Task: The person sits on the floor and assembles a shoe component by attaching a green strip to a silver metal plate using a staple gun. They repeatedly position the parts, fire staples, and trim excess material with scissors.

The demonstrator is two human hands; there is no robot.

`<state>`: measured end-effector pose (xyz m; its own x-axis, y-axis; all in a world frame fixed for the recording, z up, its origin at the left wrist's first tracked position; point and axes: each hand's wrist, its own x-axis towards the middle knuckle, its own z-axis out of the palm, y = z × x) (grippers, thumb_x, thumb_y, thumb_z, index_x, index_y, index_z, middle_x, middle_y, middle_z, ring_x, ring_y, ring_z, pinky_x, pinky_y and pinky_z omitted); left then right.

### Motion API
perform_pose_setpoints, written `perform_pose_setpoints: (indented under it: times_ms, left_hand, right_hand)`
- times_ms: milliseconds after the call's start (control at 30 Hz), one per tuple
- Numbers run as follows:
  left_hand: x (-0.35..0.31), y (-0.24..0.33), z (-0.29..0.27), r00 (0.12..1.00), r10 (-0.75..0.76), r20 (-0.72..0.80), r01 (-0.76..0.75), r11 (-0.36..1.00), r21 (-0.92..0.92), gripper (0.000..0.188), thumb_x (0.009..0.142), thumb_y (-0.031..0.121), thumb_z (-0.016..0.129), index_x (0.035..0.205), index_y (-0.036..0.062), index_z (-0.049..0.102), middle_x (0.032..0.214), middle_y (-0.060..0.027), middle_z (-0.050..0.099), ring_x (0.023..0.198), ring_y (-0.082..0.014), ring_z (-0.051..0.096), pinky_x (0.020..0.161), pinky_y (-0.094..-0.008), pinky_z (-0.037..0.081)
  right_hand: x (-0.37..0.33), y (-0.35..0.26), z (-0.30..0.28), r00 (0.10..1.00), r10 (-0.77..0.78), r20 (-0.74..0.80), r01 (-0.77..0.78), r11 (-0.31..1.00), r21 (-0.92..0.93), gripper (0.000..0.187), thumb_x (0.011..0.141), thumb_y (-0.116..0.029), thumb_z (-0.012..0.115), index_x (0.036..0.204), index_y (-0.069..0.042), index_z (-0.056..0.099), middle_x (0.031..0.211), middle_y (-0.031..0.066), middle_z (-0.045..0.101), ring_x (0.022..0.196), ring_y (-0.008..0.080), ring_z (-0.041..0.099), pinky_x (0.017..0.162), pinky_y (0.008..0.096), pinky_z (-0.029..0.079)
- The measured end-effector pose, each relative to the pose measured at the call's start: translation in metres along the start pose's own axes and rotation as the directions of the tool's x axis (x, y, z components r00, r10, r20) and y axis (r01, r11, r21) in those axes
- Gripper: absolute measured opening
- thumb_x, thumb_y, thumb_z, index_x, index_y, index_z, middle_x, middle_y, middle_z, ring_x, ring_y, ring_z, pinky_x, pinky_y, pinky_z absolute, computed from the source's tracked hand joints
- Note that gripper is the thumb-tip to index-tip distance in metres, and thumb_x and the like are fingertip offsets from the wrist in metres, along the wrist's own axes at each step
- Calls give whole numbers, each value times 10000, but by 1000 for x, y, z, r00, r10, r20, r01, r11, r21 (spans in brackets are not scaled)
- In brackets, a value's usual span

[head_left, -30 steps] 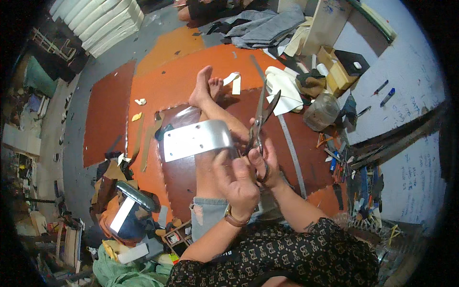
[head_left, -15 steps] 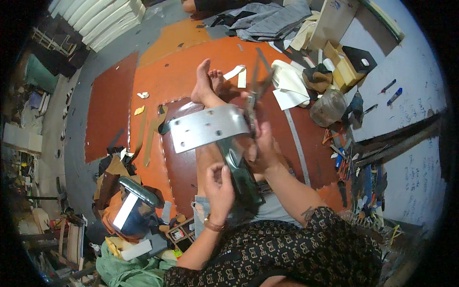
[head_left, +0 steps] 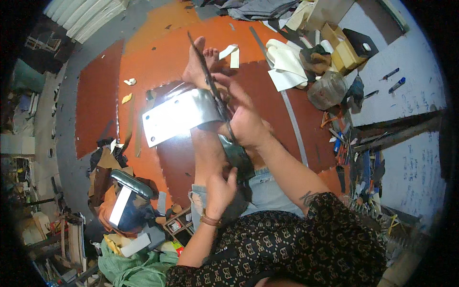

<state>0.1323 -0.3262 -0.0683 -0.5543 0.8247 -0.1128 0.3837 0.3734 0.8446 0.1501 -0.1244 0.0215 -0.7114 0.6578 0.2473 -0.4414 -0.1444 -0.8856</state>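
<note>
My right hand [head_left: 246, 122] is closed around a pair of large dark scissors [head_left: 210, 79], whose long blade points up toward my bare foot. Beside the scissors, a shiny silver curved plate [head_left: 179, 115] with several holes lies across my leg, its right end bending downward. Beneath it, a glossy dark green sheet [head_left: 237, 155] runs over my lap. My left hand [head_left: 221, 191] is closed at the near left edge of this sheet, thumb against it; its other fingers are partly hidden.
A clear jar [head_left: 327, 91], a yellow box [head_left: 337, 50] and cream sheets [head_left: 287, 62] sit at the right, with several pens and tools below. A dark green padded piece [head_left: 131, 184] and scraps lie at the left. A metal ruler [head_left: 294, 126] rests on the brown mat.
My right hand and the scissors have swung up and left, the blade turning from up-right to up-left. The silver plate has shifted left. My left hand has come against the green sheet's edge.
</note>
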Motion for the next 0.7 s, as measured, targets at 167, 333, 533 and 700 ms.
perform_pose_setpoints:
  times_ms: [167, 333, 533, 700]
  left_hand:
    - [78, 16, -40, 974, 169, -150, -126, 957, 260, 153, 992, 149, 677, 1081, 57, 763, 1067, -225, 745, 991, -464, 699, 866, -517, 558]
    - [147, 2, -48, 939, 16, 343, -226, 780, 583, 306, 1052, 271, 605, 1283, 120, 737, 1343, -147, 693, 1249, -429, 628, 1041, -565, 493]
    - [123, 1, -52, 915, -160, 371, -130, 752, 646, 419, 1081, 374, 573, 1391, 126, 708, 1617, -74, 555, 1588, -416, 331, 1235, -611, 354]
    - [105, -12, -50, 978, 166, 129, -202, 910, 361, 273, 1065, 176, 628, 1247, 5, 737, 1284, -253, 718, 1251, -446, 665, 1061, -504, 520]
  right_hand:
    - [6, -11, -18, 998, 68, -11, -69, 990, -119, 1052, 688, -232, 1046, 1547, -13, 482, 1617, 77, 443, 1447, 202, 501, 1186, 373, 461]
    - [-3, -26, -26, 989, 139, -48, -140, 990, -16, 1106, 690, -211, 1046, 1575, -12, 413, 1523, 95, 559, 1413, 213, 547, 1190, 367, 460]
    - [-8, -29, -36, 995, 72, -74, -77, 995, -68, 1121, 691, -238, 1053, 1563, 6, 392, 1388, 115, 661, 1350, 216, 615, 1176, 359, 473]
    - [-8, -19, -37, 996, 6, -87, -9, 999, -35, 1120, 698, -299, 1053, 1541, 39, 398, 1337, 119, 677, 1307, 212, 644, 1134, 362, 505]
